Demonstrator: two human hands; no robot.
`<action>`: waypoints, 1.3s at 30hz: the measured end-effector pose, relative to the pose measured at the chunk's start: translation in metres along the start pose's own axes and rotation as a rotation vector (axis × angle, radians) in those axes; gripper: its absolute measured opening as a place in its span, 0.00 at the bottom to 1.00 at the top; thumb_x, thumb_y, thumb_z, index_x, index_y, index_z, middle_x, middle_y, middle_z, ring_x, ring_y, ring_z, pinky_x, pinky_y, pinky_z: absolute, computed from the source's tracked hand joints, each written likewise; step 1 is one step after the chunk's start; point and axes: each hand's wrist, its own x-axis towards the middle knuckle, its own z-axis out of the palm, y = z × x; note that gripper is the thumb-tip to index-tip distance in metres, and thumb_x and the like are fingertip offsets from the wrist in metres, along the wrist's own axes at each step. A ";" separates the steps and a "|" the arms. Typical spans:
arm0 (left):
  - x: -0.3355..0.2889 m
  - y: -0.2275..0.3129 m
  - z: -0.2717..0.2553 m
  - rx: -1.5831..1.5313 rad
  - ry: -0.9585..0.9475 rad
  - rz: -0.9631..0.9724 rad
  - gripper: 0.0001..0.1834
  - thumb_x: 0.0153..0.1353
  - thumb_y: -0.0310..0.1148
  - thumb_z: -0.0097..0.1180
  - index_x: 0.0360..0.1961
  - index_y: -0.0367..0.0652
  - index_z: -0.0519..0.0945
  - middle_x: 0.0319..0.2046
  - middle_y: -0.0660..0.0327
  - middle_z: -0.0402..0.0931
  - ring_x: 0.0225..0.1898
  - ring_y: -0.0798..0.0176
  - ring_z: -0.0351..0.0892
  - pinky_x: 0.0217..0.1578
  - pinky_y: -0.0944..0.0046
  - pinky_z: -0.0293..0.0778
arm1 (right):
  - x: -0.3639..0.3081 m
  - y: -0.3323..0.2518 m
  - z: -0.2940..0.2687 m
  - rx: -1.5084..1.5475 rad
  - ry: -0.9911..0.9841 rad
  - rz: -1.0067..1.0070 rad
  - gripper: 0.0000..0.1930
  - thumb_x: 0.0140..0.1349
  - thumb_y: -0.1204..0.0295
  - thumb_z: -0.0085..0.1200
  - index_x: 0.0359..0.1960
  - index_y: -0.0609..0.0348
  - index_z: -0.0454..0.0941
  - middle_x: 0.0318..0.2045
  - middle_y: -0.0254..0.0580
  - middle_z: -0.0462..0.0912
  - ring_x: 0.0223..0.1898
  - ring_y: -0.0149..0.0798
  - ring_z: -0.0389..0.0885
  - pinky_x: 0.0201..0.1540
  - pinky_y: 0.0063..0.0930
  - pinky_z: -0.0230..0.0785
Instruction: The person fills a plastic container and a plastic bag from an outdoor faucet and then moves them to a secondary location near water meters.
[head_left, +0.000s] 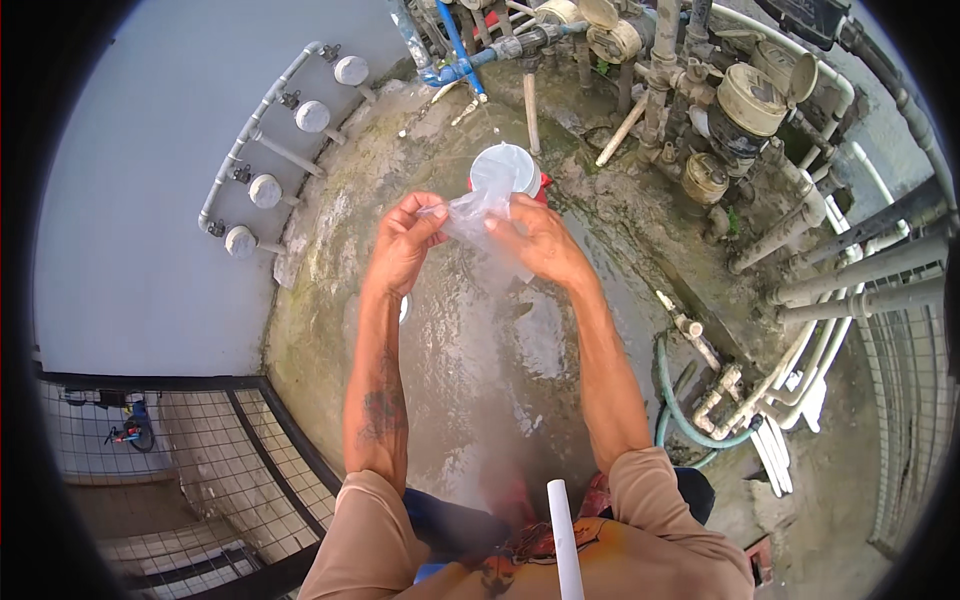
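Note:
A clear, crumpled plastic bag [468, 218] is stretched between my two hands at chest height. My left hand [405, 240] pinches its left edge between thumb and fingers. At its other side, my right hand [545, 242] is closed on the film, with the thumb over it. Just beyond the bag stands a round white container [512, 160] with something red beside its base, partly covered from view by the plastic. A white edge of another object shows behind my left wrist.
Water meters [752, 100] and old pipes crowd the far right. White pipes with round caps [265, 191] run along the left wall. A green hose [668, 385] curves on the wet concrete floor [450, 400]. A metal grille [200, 450] is at lower left. A white stick [565, 545] juts up close by.

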 end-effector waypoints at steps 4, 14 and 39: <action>0.003 0.000 0.013 0.271 -0.159 -0.020 0.06 0.59 0.31 0.64 0.34 0.45 0.78 0.31 0.70 0.78 0.34 0.74 0.75 0.36 0.71 0.70 | 0.007 -0.008 -0.018 0.100 -0.028 0.158 0.15 0.63 0.61 0.58 0.42 0.61 0.82 0.41 0.42 0.80 0.45 0.41 0.77 0.47 0.35 0.68; 0.004 -0.051 0.019 0.176 -0.381 -0.062 0.13 0.51 0.18 0.64 0.36 0.43 0.77 0.27 0.71 0.73 0.29 0.76 0.72 0.33 0.74 0.69 | -0.009 0.026 -0.011 0.203 0.201 0.832 0.09 0.66 0.67 0.53 0.42 0.55 0.81 0.37 0.34 0.80 0.32 0.31 0.76 0.34 0.33 0.72; -0.026 -0.009 0.045 0.411 0.006 0.373 0.10 0.50 0.31 0.64 0.34 0.41 0.83 0.53 0.45 0.71 0.57 0.43 0.67 0.57 0.51 0.64 | 0.033 -0.077 -0.027 0.016 0.121 0.849 0.14 0.62 0.79 0.46 0.48 0.51 0.61 0.23 0.34 0.69 0.21 0.29 0.68 0.17 0.24 0.55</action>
